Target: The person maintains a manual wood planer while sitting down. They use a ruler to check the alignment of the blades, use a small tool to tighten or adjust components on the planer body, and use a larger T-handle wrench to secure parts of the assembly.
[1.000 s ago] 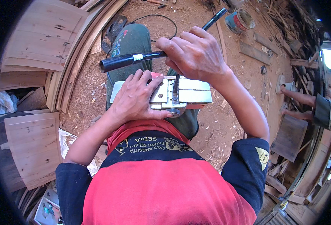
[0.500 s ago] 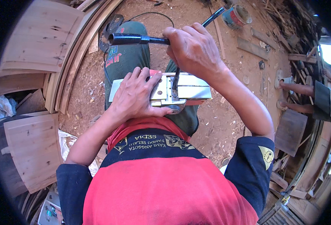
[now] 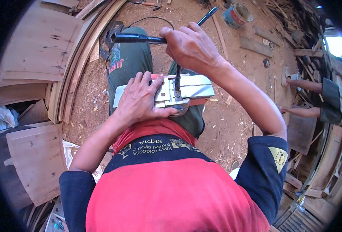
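Observation:
An upturned electric planer (image 3: 197, 91) with flat metal sole plates and a red body lies across my lap. My left hand (image 3: 137, 96) is wrapped over its left part, fingers on the plate and thumb along the near edge. My right hand (image 3: 192, 48) is closed round the hub of a black three-way socket wrench (image 3: 132, 38). One wrench arm points left over my knee and another slants up to the far right. The third reaches down into the slot between the plates; its tip is hidden there.
Wooden panels (image 3: 37, 158) and long boards (image 3: 72, 65) stand on the left. Shavings cover the dirt floor. A paint bucket (image 3: 233, 17) and loose planks (image 3: 256, 47) lie at the far right. Another person's legs (image 3: 304, 111) show at the right edge, beside stacked scrap wood.
My right hand and the wrench have shifted slightly left and up in view. My left hand stays on the planer. The other person's legs have moved a little farther apart.

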The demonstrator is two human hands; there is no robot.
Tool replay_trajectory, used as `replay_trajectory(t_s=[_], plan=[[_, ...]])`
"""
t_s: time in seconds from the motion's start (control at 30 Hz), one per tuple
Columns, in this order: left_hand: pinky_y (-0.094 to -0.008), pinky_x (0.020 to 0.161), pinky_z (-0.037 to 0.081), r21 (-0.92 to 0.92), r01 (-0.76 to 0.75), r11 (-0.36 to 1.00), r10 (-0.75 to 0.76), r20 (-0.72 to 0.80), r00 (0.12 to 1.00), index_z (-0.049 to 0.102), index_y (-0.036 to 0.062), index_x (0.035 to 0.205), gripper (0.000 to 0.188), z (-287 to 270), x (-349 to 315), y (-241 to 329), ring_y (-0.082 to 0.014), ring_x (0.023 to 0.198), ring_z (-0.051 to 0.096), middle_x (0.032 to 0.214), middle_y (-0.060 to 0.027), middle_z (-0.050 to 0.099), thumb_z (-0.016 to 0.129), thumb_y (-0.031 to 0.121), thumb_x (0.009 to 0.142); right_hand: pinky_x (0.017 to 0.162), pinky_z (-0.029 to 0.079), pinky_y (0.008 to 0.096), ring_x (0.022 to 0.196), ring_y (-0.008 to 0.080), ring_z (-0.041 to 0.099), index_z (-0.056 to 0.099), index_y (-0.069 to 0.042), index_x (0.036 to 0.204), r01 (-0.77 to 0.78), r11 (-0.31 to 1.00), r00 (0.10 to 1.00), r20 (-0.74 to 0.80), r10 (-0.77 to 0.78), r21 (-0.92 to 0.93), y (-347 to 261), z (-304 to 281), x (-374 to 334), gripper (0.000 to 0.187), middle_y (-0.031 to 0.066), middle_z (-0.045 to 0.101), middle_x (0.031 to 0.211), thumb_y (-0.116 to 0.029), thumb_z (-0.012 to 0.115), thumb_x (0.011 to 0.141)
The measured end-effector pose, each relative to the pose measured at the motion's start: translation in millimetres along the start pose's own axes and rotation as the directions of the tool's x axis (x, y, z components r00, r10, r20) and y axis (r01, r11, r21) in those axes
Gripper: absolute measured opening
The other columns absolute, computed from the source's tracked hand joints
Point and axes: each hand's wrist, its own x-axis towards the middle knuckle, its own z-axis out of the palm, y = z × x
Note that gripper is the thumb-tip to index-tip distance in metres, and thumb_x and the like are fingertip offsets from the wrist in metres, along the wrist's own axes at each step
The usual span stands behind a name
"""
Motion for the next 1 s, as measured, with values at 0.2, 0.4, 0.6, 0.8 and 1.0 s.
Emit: replay_trajectory(t_s=[0.2, 0.4, 0.6, 0.8, 1.0], plan=[[-0.0492, 0.091, 0.049, -0.017, -0.032, 0.999, 0.032, -0.003, 0.999, 0.059, 0.0023, 0.142, 0.104, -6, 1, 0, -0.0372, 0.105, 0.056, 0.11, -0.0192, 0.056, 0.08, 0.072, 0.067, 0.079, 0.048, 0.043, 0.078, 0.0288, 0.066, 0.055, -0.009, 0.119, 0.168, 0.961, 0.976, -0.173, -0.13, 0.222, 9, -17, 4, 0.047, 0.0066, 0.063, 0.084, -0.009, 0.079, 0.079], [-0.0499, 0.093, 0.05, -0.12, -0.044, 0.992, 0.034, -0.084, 0.996, 0.059, 0.0019, 0.143, 0.105, 3, -2, -4, -0.0366, 0.104, 0.056, 0.111, -0.0191, 0.057, 0.082, 0.071, 0.067, 0.08, 0.048, 0.0434, 0.081, 0.0302, 0.065, 0.056, -0.009, 0.117, 0.222, 0.931, 0.975, -0.076, -0.209, 0.29, -3, -23, 2, 0.05, 0.0082, 0.066, 0.09, -0.016, 0.082, 0.075], [-0.0507, 0.106, 0.049, -0.162, 0.074, 0.984, -0.058, 0.103, 0.993, 0.053, 0.0046, 0.148, 0.108, -3, -2, -5, -0.0482, 0.122, 0.062, 0.125, -0.0234, 0.058, 0.082, 0.072, 0.07, 0.079, 0.048, 0.0448, 0.078, 0.0306, 0.063, 0.054, -0.009, 0.115, 0.298, 0.893, 0.954, -0.148, -0.262, 0.338, 5, -22, -3, 0.048, 0.0077, 0.063, 0.086, -0.015, 0.081, 0.075], [-0.0486, 0.09, 0.049, -0.016, -0.028, 0.999, 0.028, -0.021, 0.999, 0.06, 0.0017, 0.138, 0.102, -7, 3, 0, -0.0358, 0.104, 0.058, 0.111, -0.0188, 0.058, 0.078, 0.076, 0.071, 0.091, 0.049, 0.0428, 0.087, 0.0289, 0.065, 0.057, -0.011, 0.098, 0.377, 0.781, 0.926, -0.194, -0.324, 0.498, 17, -16, -4, 0.03, 0.0044, 0.058, 0.082, -0.019, 0.078, 0.077], [-0.0491, 0.09, 0.05, -0.007, -0.048, 0.999, 0.048, -0.018, 0.999, 0.061, -0.0013, 0.133, 0.101, -5, 2, 0, -0.0375, 0.105, 0.057, 0.11, -0.0199, 0.057, 0.081, 0.074, 0.069, 0.094, 0.053, 0.0458, 0.087, 0.0315, 0.065, 0.057, -0.011, 0.09, 0.359, 0.674, 0.931, -0.298, -0.21, 0.645, 14, 15, -2, 0.029, 0.0053, 0.059, 0.082, -0.01, 0.079, 0.071]])
